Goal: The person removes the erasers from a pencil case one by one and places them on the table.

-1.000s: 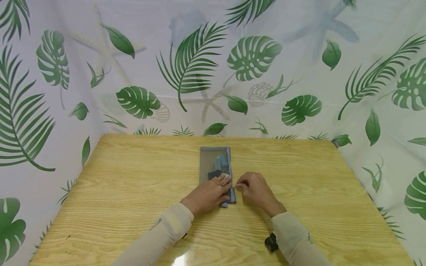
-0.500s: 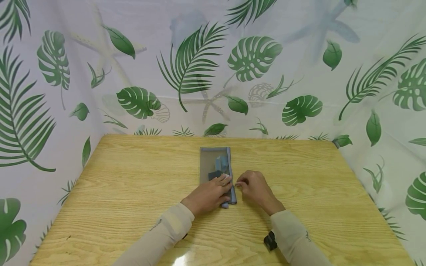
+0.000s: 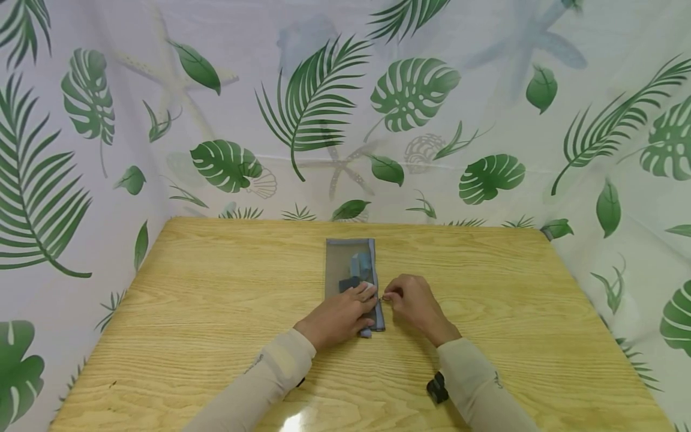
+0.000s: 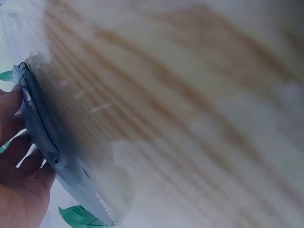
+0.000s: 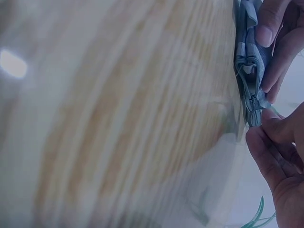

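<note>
A mesh zipper pouch (image 3: pixel 337 258) with blue-grey edging lies lengthwise on the wooden table. Through its mesh show light-blue pieces (image 3: pixel 360 264) and a dark piece (image 3: pixel 348 284). My left hand (image 3: pixel 340 315) rests across the pouch's near half, fingers laid over it and hiding part of it. In the right wrist view the pouch's zipper (image 5: pixel 256 99) gapes a little between the two hands. My right hand (image 3: pixel 415 303), at the right edge, pinches the small zipper pull (image 3: pixel 382 299) between thumb and forefinger; the fingertips mostly cover the pull.
The wood-grain table (image 3: pixel 232 270) reaches back to a white curtain (image 3: pixel 324 180) printed with green leaves, which also hangs at both sides. A black device (image 3: pixel 437 389) sits under the right wrist.
My right hand has shifted slightly toward the far end of the pouch, along its right edge, still pinching the zipper pull. The left hand stays in place on the pouch.
</note>
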Tool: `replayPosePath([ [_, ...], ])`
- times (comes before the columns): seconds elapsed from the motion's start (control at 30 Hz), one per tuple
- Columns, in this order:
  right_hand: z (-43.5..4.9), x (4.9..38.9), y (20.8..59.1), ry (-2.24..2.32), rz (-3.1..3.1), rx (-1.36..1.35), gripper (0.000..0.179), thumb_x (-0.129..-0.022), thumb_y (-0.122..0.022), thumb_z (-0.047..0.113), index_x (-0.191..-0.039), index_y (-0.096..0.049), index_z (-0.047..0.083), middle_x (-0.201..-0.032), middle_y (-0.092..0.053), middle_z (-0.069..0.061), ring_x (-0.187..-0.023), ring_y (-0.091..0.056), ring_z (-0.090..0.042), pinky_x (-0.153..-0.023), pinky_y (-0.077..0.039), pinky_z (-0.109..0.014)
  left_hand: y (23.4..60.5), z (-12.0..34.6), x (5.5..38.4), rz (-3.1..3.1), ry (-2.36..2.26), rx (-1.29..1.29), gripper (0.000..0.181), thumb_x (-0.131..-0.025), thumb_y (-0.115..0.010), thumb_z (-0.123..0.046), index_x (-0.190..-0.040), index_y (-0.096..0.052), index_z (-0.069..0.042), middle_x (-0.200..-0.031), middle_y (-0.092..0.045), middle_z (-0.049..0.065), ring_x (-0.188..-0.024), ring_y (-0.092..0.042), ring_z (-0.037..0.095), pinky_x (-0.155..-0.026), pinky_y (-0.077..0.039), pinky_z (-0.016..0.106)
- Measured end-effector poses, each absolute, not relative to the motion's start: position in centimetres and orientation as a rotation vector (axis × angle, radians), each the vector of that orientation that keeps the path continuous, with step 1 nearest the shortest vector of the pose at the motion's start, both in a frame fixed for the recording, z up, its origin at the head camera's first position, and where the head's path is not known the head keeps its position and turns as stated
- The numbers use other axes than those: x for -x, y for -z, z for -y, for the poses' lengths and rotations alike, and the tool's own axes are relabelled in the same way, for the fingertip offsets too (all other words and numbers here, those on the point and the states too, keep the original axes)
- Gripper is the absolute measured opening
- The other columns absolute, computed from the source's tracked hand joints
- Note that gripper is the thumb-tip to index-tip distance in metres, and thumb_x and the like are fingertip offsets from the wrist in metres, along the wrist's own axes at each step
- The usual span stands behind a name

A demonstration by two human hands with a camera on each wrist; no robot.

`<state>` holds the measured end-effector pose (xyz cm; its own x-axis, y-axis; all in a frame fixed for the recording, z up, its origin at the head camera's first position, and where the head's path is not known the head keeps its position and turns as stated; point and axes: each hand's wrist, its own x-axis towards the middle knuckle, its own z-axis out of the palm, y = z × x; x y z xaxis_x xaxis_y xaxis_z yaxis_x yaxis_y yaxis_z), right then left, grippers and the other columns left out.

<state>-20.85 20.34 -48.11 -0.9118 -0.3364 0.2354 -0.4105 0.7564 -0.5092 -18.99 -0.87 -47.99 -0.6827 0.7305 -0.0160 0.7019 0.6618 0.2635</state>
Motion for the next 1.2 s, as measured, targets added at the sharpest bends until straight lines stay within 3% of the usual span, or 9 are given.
replayPosePath([
  [1.2, -19.94, 21.74, 48.16, -0.844, 2.82, -0.499, 0.007, -0.09, -0.074, -0.001, -0.085, -0.078, 0.002, -0.084, -0.073, -0.008, -0.077, -0.069, -0.024, -0.068, -0.058, -0.039, 48.19, 0.66, 19.17, -2.733, -0.342, -1.187, 0.055, -0.107, -0.052, -0.036, -0.152, -0.046, -0.006, -0.161, -0.034, 0.01, -0.15, -0.027, 0.026, -0.12, -0.028, 0.036],
])
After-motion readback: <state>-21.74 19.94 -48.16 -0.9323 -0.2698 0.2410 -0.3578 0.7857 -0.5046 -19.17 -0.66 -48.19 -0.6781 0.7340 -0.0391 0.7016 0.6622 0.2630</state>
